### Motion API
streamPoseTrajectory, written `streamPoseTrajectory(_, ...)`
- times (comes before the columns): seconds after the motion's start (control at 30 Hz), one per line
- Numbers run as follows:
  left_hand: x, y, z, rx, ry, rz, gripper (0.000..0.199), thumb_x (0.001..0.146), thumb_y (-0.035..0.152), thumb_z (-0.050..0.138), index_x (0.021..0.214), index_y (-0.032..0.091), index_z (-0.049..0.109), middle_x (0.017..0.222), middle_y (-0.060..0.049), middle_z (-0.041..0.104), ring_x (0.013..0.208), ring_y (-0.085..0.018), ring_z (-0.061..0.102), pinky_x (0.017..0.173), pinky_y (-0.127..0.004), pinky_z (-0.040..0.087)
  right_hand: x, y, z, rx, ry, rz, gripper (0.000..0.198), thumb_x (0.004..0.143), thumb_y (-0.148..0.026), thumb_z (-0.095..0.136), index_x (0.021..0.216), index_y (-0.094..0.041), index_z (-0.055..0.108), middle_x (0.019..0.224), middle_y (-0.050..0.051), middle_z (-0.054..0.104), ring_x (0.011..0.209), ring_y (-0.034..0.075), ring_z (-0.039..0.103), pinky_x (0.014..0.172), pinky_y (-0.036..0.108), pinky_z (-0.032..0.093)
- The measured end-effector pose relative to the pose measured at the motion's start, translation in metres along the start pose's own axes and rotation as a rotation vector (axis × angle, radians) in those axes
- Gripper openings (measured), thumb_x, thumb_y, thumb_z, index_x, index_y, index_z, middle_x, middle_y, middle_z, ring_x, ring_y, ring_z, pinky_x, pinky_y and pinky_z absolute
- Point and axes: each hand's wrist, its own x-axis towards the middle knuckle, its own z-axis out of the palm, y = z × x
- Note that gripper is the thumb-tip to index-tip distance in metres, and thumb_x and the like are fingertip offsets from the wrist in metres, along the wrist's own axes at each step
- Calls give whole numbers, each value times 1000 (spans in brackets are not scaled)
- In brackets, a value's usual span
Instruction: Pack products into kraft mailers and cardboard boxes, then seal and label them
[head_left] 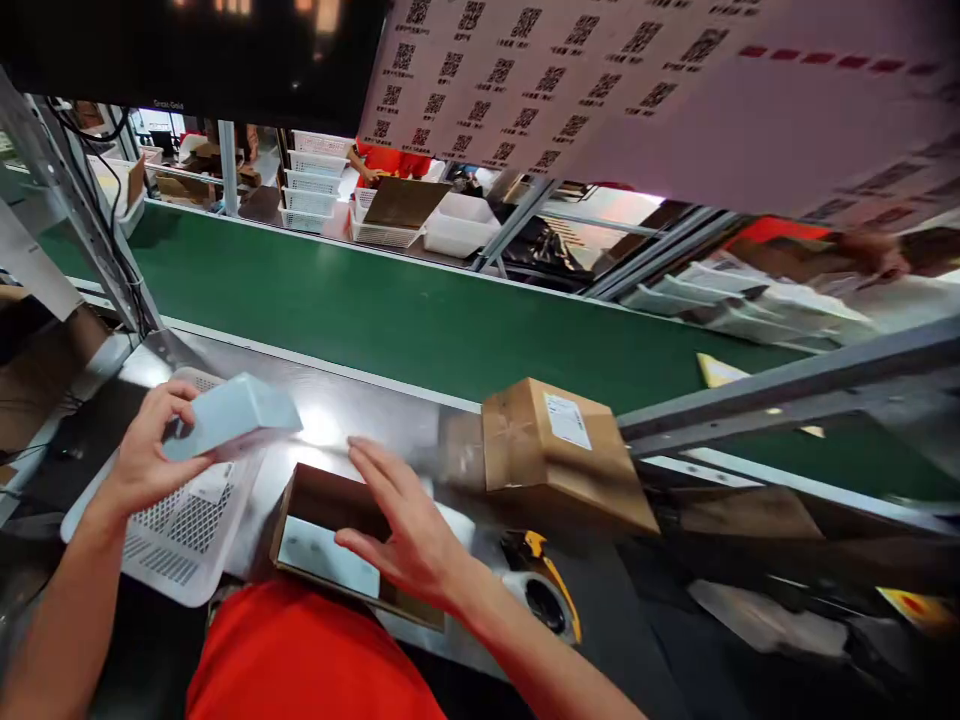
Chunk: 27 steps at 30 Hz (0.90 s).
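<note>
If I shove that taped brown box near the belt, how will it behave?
The taped box looks like stiff cardboard, so it should slide as one piece, not buckle. It sits tilted with one edge raised, so a push may tip or drop it flat first. The steel bench looks smooth, so it probably slides easily.

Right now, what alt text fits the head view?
The left hand holds a pale blue box above a white basket; the right hand rests open over an open carton, beside a sealed parcel.
</note>
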Motion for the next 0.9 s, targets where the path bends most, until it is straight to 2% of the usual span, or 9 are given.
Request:
streamPoseTrajectory(0.1,-8,47,6,-308,-251,235,33,79,33,85,91,22,57,128,-9,59,115,-23,62,98,-36,54,10,-17,-19,-66,106,-77,111,92,-50,76,172,-19,5,164,28,42,150,44,46,113,65,51)
streamPoseTrajectory(0.17,-5,37,25,-478,-317,246,44,79,52,85,98,21,61,129,-12,60,116,-26,63,99,-40,55,4,-20,-27,-44,71,-57,104,95,-41,70,172,-18,5,154,26,53,137,39,59,105,56,59)
streamPoseTrajectory(0.23,1,-3,49,-539,-210,101,60,83,72,72,112,19,62,127,-15,62,120,-31,64,103,-47,55,-11,-16,-33,-62,74,-15,97,95,-34,67,172,-19,9,146,23,60,127,36,65,99,49,62)
streamPoseTrajectory(0.3,3,-57,71,-278,-13,-248,53,100,61,51,124,16,60,126,-19,65,119,-31,66,106,-50,54,-31,-7,-33,-131,62,0,94,92,-29,66,171,-20,15,143,22,62,124,36,65,96,48,62)
streamPoseTrajectory(0.37,-7,-109,88,284,-29,-563,43,101,41,53,135,15,59,141,-22,61,134,-35,58,112,-53,49,-49,2,-23,-217,-9,7,95,86,-20,66,169,-20,21,139,21,65,117,35,67,92,47,60)
streamPoseTrajectory(0.43,-26,-148,100,472,-72,-689,47,95,23,58,139,9,58,153,-31,51,144,-45,48,113,-66,43,-59,11,-3,-313,-103,39,96,76,-10,64,166,-19,31,136,20,67,114,35,66,91,48,58)
streamPoseTrajectory(0.53,-57,-179,108,637,-193,-746,49,99,12,42,146,9,54,148,-29,57,139,-39,53,112,-58,46,-61,21,40,-420,-176,123,99,65,-4,62,161,-15,41,136,21,68,117,37,64,97,50,55)
streamPoseTrajectory(0.77,-53,-189,106,580,-141,-761,28,96,16,48,115,12,68,127,-25,69,126,-38,63,100,-49,53,-57,43,116,-378,-214,104,73,77,0,58,147,-19,61,149,21,61,134,38,57,110,55,51)
streamPoseTrajectory(0.9,-27,-171,99,361,-6,-750,19,91,20,57,104,10,66,109,-25,74,109,-38,72,92,-48,56,-50,46,115,-47,-337,41,36,91,-4,52,109,-20,79,117,14,78,107,28,72,95,40,59)
